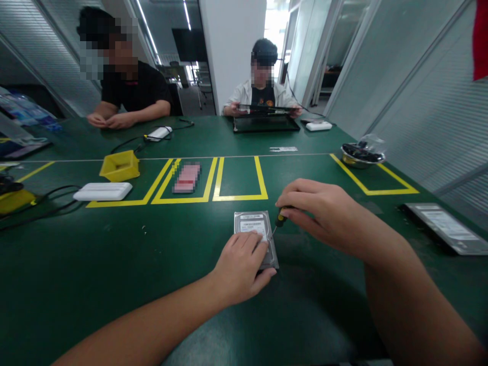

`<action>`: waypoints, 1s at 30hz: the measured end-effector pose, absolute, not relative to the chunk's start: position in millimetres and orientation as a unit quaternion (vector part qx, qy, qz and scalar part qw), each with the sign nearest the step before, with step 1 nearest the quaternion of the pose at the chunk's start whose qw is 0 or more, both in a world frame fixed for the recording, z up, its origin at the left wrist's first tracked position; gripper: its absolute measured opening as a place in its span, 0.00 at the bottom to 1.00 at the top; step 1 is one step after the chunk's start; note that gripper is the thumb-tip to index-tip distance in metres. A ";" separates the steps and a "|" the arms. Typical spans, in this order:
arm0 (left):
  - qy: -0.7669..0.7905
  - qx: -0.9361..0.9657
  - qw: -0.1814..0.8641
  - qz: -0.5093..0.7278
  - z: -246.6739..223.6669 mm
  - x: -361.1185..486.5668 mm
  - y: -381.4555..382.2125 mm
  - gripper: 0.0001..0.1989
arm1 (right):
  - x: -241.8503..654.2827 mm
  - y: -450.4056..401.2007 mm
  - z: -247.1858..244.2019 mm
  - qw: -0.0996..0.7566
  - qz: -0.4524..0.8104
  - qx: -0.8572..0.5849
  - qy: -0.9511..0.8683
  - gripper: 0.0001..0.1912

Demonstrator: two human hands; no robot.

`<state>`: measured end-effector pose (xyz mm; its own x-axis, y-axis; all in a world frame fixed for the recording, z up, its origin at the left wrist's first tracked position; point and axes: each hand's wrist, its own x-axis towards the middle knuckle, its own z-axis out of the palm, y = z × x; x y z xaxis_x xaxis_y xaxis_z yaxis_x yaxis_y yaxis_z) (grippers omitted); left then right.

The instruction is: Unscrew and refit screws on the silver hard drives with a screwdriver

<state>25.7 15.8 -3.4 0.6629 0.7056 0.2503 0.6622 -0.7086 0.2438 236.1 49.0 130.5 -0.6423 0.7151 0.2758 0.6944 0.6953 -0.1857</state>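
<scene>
A silver hard drive (247, 217) with a white label lies on the green table in front of me. My left hand (244, 262) rests across its lower part, fingers over the label and thumb at the near right edge, gripping it. My right hand (314, 211) pinches a small screwdriver (280, 219) with a black and yellow handle. The thin shaft slants down to the left, and its tip is at the drive's right side. Whether the tip sits in a screw is too small to tell.
On the green table (95, 264), another drive (450, 226) lies at right, with a metal bowl (360, 161) behind it. A yellow bin (120, 166), white power bank (102, 191) and pink object (186, 178) are left. Two people sit opposite; one holds a dark panel (267, 111).
</scene>
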 end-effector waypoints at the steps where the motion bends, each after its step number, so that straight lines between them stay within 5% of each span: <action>1: 0.376 0.909 0.065 0.166 -3.2 25.7 15.7 0.22 | 236.1 48.8 130.4 0.172 0.029 -0.381 -0.908 0.11; 8: 0.375 0.909 0.065 0.171 -4.4 26.0 16.9 0.22 | 237.9 45.7 132.0 0.173 0.043 -0.362 -0.915 0.17; 18: 0.375 0.909 0.065 0.167 -5.7 26.8 16.0 0.22 | 233.8 49.9 126.7 0.174 0.018 -0.403 -0.898 0.06; 30: 0.372 0.910 0.066 0.168 -5.8 25.7 16.9 0.22 | 238.3 49.4 126.9 0.194 0.041 -0.385 -0.901 0.12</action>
<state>25.7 16.9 -5.8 0.6668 0.6999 0.2561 0.6553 -0.7142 0.2458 238.3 49.4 126.9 -0.6277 0.7102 0.3187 0.6785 0.6998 -0.2233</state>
